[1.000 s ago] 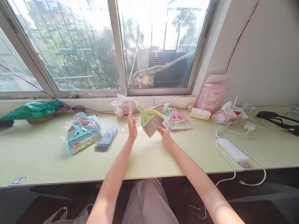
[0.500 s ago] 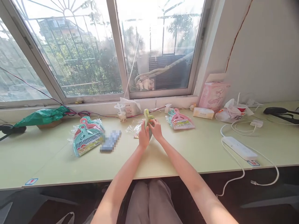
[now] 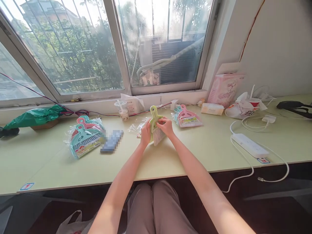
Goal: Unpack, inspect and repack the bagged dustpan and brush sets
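Head camera view: my desk [image 3: 195,156] runs across the full width, its back edge lying along a barred window [image 3: 85,61] and its front edge just above my legs [image 3: 156,208]. Among the larger things, a green plastic bag [image 3: 36,117] lies at the back edge toward the left, and a pink box [image 3: 225,89] stands by the back edge to the right, near the wall. Between the bag and the middle, a stack of wrapped dustpan sets [image 3: 86,138], turquoise on top of pink, lies well in from the front edge; a smaller wrapped stack [image 3: 187,117], pink on top, sits nearer the back edge, right of the middle. Midway along the desk I have a light-green dustpan-and-brush set [image 3: 157,132], handle end up and bristles down, tilted; whether its lower edge touches the desktop I cannot tell. My left hand [image 3: 145,133] is clamped around its left side, and my right hand [image 3: 167,126] pinches it between thumb and fingers, above the bristles. A white power strip [image 3: 250,145] lies by the front edge to the right. Smaller again, a drink cup [image 3: 122,112] stands at the back edge, and crumpled clear wrap [image 3: 136,126] lies just beyond my left hand.
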A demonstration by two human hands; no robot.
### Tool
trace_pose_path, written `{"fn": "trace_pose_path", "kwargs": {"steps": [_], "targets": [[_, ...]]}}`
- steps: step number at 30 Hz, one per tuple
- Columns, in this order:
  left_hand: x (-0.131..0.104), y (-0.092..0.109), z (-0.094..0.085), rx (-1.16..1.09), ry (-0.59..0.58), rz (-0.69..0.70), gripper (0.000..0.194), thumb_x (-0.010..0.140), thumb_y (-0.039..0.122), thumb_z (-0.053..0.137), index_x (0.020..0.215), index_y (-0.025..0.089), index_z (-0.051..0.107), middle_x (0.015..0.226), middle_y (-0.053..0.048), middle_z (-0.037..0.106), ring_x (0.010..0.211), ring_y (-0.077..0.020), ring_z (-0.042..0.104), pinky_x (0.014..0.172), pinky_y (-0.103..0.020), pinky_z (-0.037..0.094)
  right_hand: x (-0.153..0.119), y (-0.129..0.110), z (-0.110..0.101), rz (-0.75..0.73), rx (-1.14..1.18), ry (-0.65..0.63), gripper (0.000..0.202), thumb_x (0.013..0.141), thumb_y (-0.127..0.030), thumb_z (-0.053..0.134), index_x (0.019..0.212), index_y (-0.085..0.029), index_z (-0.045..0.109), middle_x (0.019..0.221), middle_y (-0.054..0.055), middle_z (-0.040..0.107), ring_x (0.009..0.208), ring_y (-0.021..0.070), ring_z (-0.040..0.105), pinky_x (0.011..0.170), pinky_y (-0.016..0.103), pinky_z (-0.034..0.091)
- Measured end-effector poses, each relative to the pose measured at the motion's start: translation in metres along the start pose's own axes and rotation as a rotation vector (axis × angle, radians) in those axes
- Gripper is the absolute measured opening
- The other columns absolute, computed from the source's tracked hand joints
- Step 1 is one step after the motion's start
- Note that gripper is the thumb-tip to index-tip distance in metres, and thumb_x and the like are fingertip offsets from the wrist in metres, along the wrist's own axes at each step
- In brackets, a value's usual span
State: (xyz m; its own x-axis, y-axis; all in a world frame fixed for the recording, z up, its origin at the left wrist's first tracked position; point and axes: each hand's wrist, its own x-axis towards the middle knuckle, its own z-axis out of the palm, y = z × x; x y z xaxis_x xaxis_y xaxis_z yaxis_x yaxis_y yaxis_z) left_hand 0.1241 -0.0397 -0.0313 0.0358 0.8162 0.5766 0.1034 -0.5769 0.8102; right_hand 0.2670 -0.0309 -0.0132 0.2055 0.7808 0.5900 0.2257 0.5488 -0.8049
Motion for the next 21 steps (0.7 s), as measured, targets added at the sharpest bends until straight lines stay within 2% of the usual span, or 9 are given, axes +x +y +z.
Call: {"fn": "trace_pose_path", "kwargs": {"steps": [3,5,7,8,10,11,13,18,21], "targets": [[0.006,-0.005,-0.001,0.017,0.030,-0.060,0.043,0.102,0.047,0.045,0.130,0.022,0.066,0.125,-0.010,0.071,0.117,-0.0272,0.063,0.105,-0.041,0.045,-0.001,-0.004,-0.001,0.019,-0.017,0.017,0.021,0.065,-0.040,0.077,0.063,-0.020,0.070,0.073,0.001,0.058,0.060,0.0133,0.053,0.064,0.032,0.051],[0.018,-0.011,-0.014,0.071,0.208,-0.196,0.041,0.104,0.044,0.041,0.124,0.020,0.067,0.121,-0.012,0.072,0.119,-0.0276,0.062,0.106,-0.041,0.045,-0.003,-0.011,-0.004,0.047,0.033,0.038,0.024,0.065,-0.043,0.078,0.065,-0.020,0.071,0.075,0.001,0.058,0.064,0.0138,0.054,0.064,0.031,0.053],[0.032,-0.018,-0.037,0.156,0.492,-0.332,0.042,0.106,0.042,0.035,0.120,0.017,0.066,0.118,-0.015,0.071,0.122,-0.0281,0.061,0.107,-0.040,0.043,-0.004,-0.020,-0.008,0.069,0.160,0.055,0.029,0.066,-0.048,0.078,0.074,-0.020,0.075,0.082,0.002,0.059,0.070,0.0151,0.056,0.062,0.030,0.054],[0.038,-0.021,-0.050,0.188,0.605,-0.342,0.043,0.106,0.041,0.033,0.121,0.016,0.065,0.120,-0.016,0.070,0.125,-0.0279,0.060,0.108,-0.040,0.042,-0.004,-0.024,-0.009,0.076,0.225,0.055,0.033,0.066,-0.050,0.078,0.078,-0.020,0.076,0.085,0.003,0.060,0.073,0.0158,0.058,0.061,0.030,0.055],[0.046,-0.025,-0.069,0.180,0.658,-0.311,0.041,0.105,0.042,0.037,0.119,0.015,0.065,0.124,-0.017,0.068,0.129,-0.0275,0.057,0.111,-0.038,0.040,-0.003,-0.027,-0.012,0.083,0.275,0.037,0.037,0.065,-0.054,0.080,0.082,-0.021,0.078,0.087,0.003,0.060,0.074,0.0164,0.059,0.060,0.031,0.056],[0.048,-0.025,-0.074,0.138,0.627,-0.283,0.040,0.104,0.043,0.040,0.117,0.016,0.066,0.125,-0.016,0.068,0.130,-0.0270,0.057,0.112,-0.037,0.040,-0.002,-0.027,-0.013,0.079,0.242,0.022,0.037,0.064,-0.055,0.081,0.080,-0.021,0.078,0.085,0.003,0.061,0.072,0.0163,0.059,0.061,0.031,0.055],[0.044,-0.023,-0.071,0.004,0.471,-0.232,0.039,0.101,0.047,0.047,0.112,0.017,0.069,0.124,-0.014,0.069,0.129,-0.0262,0.058,0.111,-0.036,0.042,-0.001,-0.022,-0.014,0.064,0.093,-0.001,0.034,0.065,-0.055,0.081,0.073,-0.022,0.078,0.080,0.002,0.063,0.066,0.0152,0.057,0.063,0.032,0.054],[0.023,-0.007,-0.033,-0.123,-0.075,-0.122,0.037,0.095,0.050,0.057,0.109,0.020,0.075,0.115,-0.009,0.074,0.119,-0.0267,0.063,0.103,-0.036,0.047,-0.003,-0.004,-0.011,0.036,-0.281,0.007,0.031,0.078,-0.052,0.074,0.065,-0.025,0.076,0.073,0.004,0.069,0.064,0.0169,0.059,0.075,0.035,0.050],[0.013,-0.001,-0.020,-0.111,-0.198,-0.108,0.037,0.092,0.048,0.060,0.115,0.022,0.073,0.113,-0.008,0.074,0.109,-0.0258,0.066,0.094,-0.034,0.050,-0.008,0.000,-0.008,0.057,-0.334,0.033,0.030,0.081,-0.051,0.072,0.066,-0.025,0.074,0.074,0.005,0.071,0.067,0.0199,0.063,0.076,0.036,0.050]]}}
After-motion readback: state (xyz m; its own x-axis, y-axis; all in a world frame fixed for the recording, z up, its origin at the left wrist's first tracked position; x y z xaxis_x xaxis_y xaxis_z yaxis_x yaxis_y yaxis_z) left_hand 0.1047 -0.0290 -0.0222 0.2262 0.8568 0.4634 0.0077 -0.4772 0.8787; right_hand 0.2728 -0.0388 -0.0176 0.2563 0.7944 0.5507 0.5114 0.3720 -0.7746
